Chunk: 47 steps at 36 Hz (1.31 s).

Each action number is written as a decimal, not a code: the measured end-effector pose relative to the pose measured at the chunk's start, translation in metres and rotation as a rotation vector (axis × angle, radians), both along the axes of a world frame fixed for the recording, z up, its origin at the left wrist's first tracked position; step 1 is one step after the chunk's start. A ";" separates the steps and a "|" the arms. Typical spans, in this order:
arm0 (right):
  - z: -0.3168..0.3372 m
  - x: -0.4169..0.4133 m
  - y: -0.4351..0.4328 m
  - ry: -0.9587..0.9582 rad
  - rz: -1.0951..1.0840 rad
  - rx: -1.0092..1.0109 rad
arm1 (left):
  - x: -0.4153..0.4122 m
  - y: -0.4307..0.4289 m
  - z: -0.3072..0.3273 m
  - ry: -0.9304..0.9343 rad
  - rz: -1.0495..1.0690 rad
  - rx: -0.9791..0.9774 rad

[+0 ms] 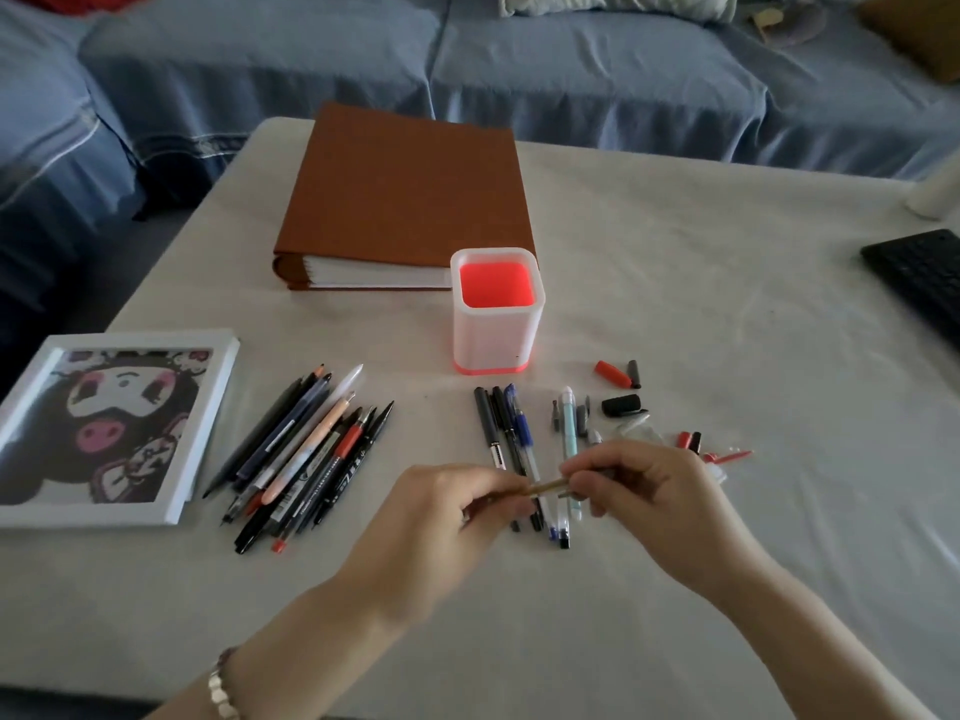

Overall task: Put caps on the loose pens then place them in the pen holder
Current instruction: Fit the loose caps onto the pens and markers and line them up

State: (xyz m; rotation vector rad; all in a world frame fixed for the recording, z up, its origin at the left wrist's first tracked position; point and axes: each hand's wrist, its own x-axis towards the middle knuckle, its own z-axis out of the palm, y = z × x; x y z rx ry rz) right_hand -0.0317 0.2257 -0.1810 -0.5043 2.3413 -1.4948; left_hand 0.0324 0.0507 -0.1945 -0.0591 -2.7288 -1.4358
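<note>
Between pen pile (306, 459) and caps (621, 405), left hand (441, 517) and right hand (649, 491) pinch one pen (545, 485)

Shows a pen holder (497, 309) mid-way across the tabletop (675, 252), just before a binder (405, 200). Places a picture frame (104, 428) at the left edge, a pile of pens (306, 454) between frame and holder, a row of pens (511, 444) before the holder, loose caps (623, 402) to their right, a keyboard (919, 283) far right.

Both ends of the thin brown pen (546, 485) lie hidden in the fingers of the left hand (441, 517) and right hand (649, 491); whether it is capped cannot be told. Keyboard (922, 278) and picture frame (205, 433) are cut off at the right and left edges. Small caps (691, 443) behind the right hand are blurred.
</note>
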 end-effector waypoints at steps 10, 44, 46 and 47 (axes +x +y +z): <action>-0.005 0.004 -0.034 -0.340 -0.138 -0.368 | -0.003 -0.007 0.003 -0.156 0.043 0.317; -0.049 -0.053 0.025 0.171 -0.230 0.733 | -0.003 -0.067 -0.060 -0.119 0.314 -0.864; -0.051 -0.052 0.029 0.154 -0.160 0.784 | -0.002 -0.067 -0.062 -0.142 0.317 -0.868; -0.053 -0.052 0.030 0.150 -0.126 0.802 | -0.002 -0.067 -0.062 -0.159 0.316 -0.868</action>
